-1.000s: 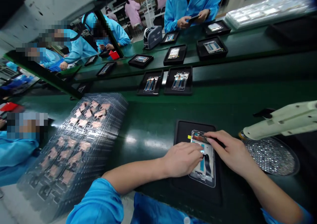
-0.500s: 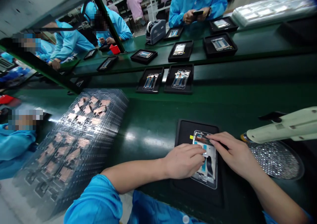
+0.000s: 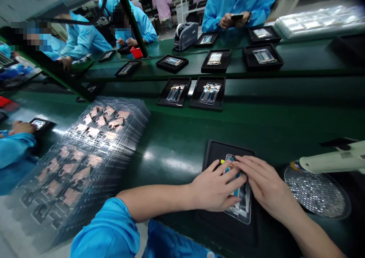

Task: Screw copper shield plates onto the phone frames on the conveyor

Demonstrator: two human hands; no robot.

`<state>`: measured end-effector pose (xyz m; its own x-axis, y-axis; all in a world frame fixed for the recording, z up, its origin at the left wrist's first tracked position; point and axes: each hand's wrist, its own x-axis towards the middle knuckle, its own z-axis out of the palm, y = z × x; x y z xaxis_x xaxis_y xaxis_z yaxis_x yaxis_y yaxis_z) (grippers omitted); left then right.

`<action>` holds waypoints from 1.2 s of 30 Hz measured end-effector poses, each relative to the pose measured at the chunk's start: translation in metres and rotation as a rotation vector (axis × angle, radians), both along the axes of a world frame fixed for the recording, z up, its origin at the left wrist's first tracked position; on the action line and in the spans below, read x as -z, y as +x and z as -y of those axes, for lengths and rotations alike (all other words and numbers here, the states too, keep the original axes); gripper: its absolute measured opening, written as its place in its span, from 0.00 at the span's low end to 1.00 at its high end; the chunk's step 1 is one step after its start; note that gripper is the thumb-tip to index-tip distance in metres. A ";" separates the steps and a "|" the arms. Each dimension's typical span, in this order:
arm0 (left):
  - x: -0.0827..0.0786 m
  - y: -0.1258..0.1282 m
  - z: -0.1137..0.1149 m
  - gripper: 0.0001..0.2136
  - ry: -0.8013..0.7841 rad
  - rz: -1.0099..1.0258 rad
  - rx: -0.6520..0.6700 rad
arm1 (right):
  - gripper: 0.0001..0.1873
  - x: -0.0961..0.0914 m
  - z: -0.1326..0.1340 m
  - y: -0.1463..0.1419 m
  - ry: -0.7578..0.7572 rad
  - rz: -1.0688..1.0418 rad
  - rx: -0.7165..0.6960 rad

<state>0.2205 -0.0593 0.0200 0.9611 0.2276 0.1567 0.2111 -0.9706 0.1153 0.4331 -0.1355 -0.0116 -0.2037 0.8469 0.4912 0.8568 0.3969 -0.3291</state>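
Note:
A phone frame [image 3: 244, 208] with blue strips and a clear rim lies in a black tray [image 3: 217, 150] in front of me. My left hand [image 3: 218, 185] is spread over the frame's middle and upper part, its fingers stretched across it. From the right, my right hand [image 3: 266, 180] lays its extended fingers on the frame's upper end, where they meet the left fingertips. Both hands cover much of the inside, so the part under the fingers is hidden. A small yellow tab [image 3: 222, 161] sticks out at the frame's upper left.
Left of me rises a stack of clear plastic trays [image 3: 134, 136] with copper-coloured parts. At right, a pale-green handled tool [image 3: 330, 160] lies by a round, glittering dish [image 3: 319, 197]. Several black trays with phone frames sit on the green bench [image 3: 168, 144]; co-workers work beyond and at left.
My left hand has gone from curled fingers to spread ones over the frame. My right hand has flattened from a pinch at its upper end. The view has shifted slightly.

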 end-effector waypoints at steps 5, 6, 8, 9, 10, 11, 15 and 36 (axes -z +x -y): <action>0.000 0.001 0.001 0.27 -0.015 0.010 0.000 | 0.31 0.002 0.005 0.002 -0.119 0.116 -0.009; 0.000 0.001 0.001 0.27 -0.019 0.015 -0.002 | 0.31 0.001 0.005 0.003 -0.131 0.123 -0.011; 0.001 0.001 0.001 0.26 -0.028 0.031 -0.007 | 0.29 0.000 0.003 0.006 -0.132 0.100 -0.025; 0.002 0.002 0.001 0.26 -0.033 0.041 -0.010 | 0.28 -0.001 0.002 0.006 -0.122 0.063 -0.027; 0.002 0.001 0.001 0.26 -0.037 0.052 -0.012 | 0.26 -0.001 0.001 0.007 -0.108 0.012 -0.022; 0.003 0.001 0.001 0.25 -0.041 0.063 -0.013 | 0.24 -0.001 -0.001 0.007 -0.093 -0.046 -0.008; 0.004 0.000 0.000 0.25 -0.048 0.087 0.007 | 0.15 0.003 -0.004 0.005 -0.094 -0.200 0.089; 0.007 0.005 -0.019 0.21 -0.163 0.123 -0.010 | 0.29 -0.005 0.015 0.002 0.033 -0.016 0.007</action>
<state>0.2258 -0.0401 0.0126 0.9345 0.2691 0.2328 0.1953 -0.9348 0.2965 0.4351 -0.1506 -0.0066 -0.1899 0.8314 0.5223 0.8544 0.4020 -0.3292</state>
